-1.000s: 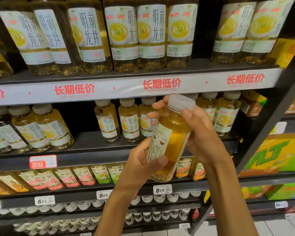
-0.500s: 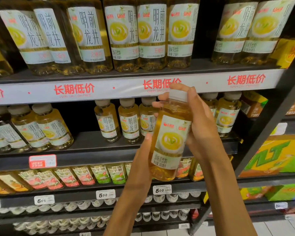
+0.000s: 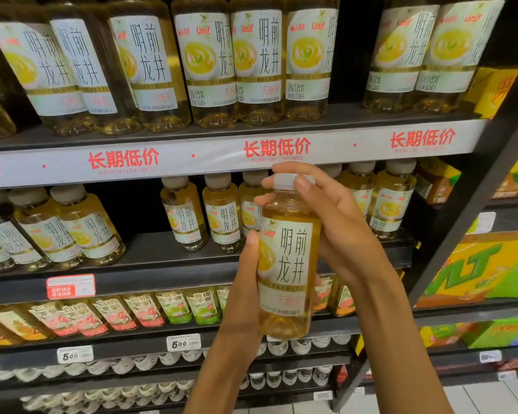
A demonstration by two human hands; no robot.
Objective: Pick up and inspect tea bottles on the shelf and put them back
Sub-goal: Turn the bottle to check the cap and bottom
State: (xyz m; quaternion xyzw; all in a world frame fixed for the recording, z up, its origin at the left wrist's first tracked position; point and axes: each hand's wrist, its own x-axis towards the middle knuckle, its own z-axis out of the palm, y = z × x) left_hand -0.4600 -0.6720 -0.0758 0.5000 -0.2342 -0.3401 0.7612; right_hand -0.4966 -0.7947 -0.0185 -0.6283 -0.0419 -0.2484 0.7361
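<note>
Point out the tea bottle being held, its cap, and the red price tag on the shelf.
Held tea bottle [image 3: 292, 258]: head view, on its front label.
White cap [image 3: 283, 180]: head view, on its ribbed side.
Red price tag [image 3: 71, 285]: head view, at its centre.

A shop, most likely a supermarket drinks aisle: dark metal shelves [image 3: 174, 258] across the whole frame carry rows of identical tea bottles [image 3: 222, 59], a white strip [image 3: 192, 158] along the upper shelf edge reads "EVERY DAY LOW PRICE" in red, small price tags [image 3: 183, 342] sit on the lower edges, and stacked drink cartons [image 3: 476, 264] fill the right side
</note>
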